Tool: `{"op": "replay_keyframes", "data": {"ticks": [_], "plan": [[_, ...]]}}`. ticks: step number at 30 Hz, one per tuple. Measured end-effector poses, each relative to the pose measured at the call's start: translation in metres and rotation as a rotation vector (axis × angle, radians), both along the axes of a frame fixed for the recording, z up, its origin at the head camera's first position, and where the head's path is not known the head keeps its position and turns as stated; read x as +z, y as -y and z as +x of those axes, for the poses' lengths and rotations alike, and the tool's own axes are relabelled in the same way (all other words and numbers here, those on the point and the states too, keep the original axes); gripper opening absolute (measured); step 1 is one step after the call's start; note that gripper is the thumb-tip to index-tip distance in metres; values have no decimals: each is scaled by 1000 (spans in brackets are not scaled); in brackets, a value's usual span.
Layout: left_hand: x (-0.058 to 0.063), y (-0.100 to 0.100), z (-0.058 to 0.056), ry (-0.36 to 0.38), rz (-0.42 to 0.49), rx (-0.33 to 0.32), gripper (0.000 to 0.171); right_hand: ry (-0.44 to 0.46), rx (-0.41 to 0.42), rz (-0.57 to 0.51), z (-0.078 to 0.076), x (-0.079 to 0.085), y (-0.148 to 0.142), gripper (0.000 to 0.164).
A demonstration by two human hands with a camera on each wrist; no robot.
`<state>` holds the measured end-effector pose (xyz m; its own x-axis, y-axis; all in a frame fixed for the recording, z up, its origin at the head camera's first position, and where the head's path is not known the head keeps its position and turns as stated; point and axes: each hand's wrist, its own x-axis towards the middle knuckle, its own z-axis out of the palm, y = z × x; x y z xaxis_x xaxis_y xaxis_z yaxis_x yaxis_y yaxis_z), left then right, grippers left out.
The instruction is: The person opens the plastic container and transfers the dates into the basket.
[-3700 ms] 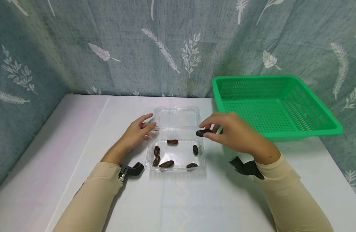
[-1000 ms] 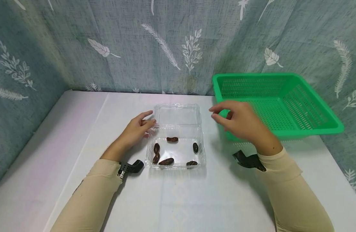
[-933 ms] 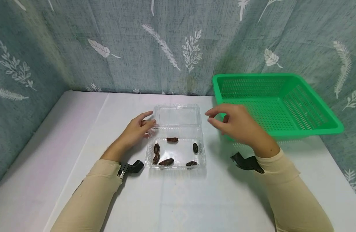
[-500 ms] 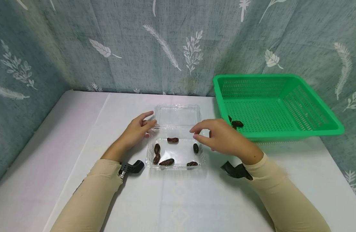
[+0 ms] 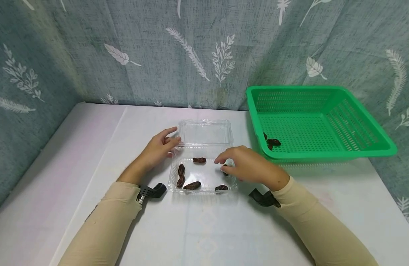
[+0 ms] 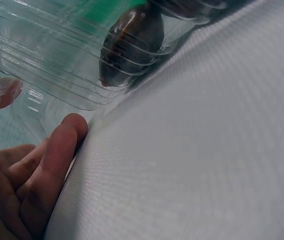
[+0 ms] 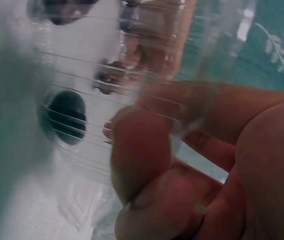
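A clear plastic clamshell box (image 5: 204, 192) lies with its lid (image 5: 205, 133) raised at the back. Several dark brown dates sit inside, including one date (image 5: 192, 185) at the front left and another date (image 5: 199, 160) at the back. My left hand (image 5: 156, 150) rests at the box's back left corner; in the left wrist view its thumb (image 6: 9, 95) touches the rim. Over the right wall hangs my right hand (image 5: 246, 162), thumb and index finger apart. Just below that thumb is a date (image 5: 225, 170), partly hidden and not gripped.
A green slotted basket (image 5: 319, 153) stands at the back right, with a few dates (image 5: 273, 142) in its near left corner. Patterned curtains (image 5: 204, 55) rise behind the white-covered table (image 5: 204, 236).
My right hand, which held a date over the box's right side, went to the basket and came back without it. It has lowered over the box's right side. The left hand stays put.
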<state>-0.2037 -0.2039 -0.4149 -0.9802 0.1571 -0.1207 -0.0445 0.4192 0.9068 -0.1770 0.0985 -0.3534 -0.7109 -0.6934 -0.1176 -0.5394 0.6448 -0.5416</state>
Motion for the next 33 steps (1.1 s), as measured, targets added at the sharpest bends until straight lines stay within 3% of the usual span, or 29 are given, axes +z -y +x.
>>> {"op": "replay_keyframes", "data": {"ticks": [5,16,33], "plan": [[-1,0,1,-14,10,-3,64,-84,-7,36,0,-6,5,24],[-3,2,2,-3,38,-3,60,-108,-2,128,0,-10,8,28],[-1,1,0,12,36,-16,59,-37,56,204,-4,-7,5,28]]}}
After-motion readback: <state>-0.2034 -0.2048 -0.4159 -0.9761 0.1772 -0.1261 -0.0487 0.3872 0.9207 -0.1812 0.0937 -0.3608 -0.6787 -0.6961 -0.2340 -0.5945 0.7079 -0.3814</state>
